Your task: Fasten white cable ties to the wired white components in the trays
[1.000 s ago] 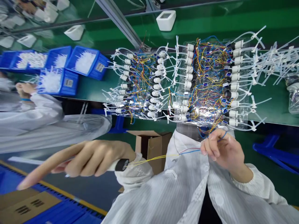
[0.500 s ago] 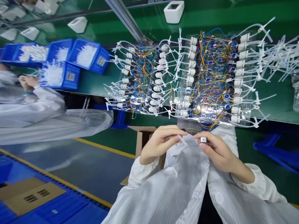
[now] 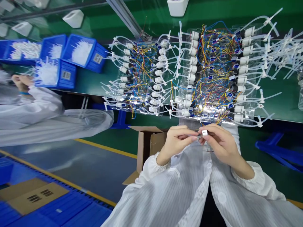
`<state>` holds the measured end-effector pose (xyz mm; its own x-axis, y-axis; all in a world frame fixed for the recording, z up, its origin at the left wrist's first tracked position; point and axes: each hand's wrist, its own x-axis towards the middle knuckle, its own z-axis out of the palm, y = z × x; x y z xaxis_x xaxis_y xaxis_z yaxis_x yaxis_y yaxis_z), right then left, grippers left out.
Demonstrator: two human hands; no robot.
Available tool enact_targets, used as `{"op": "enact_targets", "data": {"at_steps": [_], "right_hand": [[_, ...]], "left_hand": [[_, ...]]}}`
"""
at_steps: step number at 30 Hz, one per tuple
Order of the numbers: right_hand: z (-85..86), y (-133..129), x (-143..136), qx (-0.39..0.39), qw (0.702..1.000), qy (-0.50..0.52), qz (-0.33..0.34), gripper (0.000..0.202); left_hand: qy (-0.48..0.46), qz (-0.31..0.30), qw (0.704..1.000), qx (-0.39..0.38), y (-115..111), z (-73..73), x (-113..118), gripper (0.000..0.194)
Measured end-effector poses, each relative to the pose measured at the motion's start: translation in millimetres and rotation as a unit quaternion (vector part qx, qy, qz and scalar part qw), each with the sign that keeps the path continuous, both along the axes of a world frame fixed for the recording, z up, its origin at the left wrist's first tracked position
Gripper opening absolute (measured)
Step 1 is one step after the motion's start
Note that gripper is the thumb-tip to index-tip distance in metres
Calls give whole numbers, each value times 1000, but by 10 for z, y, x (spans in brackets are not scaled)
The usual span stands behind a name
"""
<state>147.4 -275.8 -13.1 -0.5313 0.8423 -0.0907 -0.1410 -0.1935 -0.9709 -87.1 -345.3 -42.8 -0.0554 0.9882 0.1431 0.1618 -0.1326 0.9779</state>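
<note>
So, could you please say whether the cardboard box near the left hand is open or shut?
Open: the cardboard box shows spread flaps and a dark interior.

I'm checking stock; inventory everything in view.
Tabletop: one, green, centre
Cylindrical wired parts: many, black-white, tabletop
Open plastic bins: about five, blue, left
Thin plastic strips: heap, whitish, right
Angular plastic housings: several, white, top
Metal post: one, grey, top
Open cardboard box: one, brown, lower centre
Printed cardboard: one piece, brown, bottom left
Plastic structures: several, blue, bottom left, right
Co-worker's arm: at least one, white-sleeved, left
Square-ended part: one, white, centre
Striped coat: one, white, bottom
Left hand, right hand: one each, bare, centre
</note>
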Motion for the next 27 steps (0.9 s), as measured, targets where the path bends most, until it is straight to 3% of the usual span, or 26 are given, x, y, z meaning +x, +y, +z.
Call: {"op": "enact_targets", "data": {"at_steps": [5,10,13,18,24,27], "right_hand": [[-26,-54,-46,-75,996,23,-30,16],[34,-36,-100,-46,996,40,-61,9],[62,13,-119,-29,995,40,-82,12],[29,31,-99,-30,996,43,-68,16],[20,21,-82,-35,996,56,-53,20],[32,30,-92,-29,997,53,-57,17]], "left_hand": [[-36,29,998,37,38,-34,28,17],[-57,5,997,49,55,-112,13,57],[-72,3,996,44,43,-119,28,54],[-150,7,988,32,40,-111,64,66],[-86,-59,993,63,33,-43,-10,29],[-49,-31,997,57,28,-20,7,27]]}}
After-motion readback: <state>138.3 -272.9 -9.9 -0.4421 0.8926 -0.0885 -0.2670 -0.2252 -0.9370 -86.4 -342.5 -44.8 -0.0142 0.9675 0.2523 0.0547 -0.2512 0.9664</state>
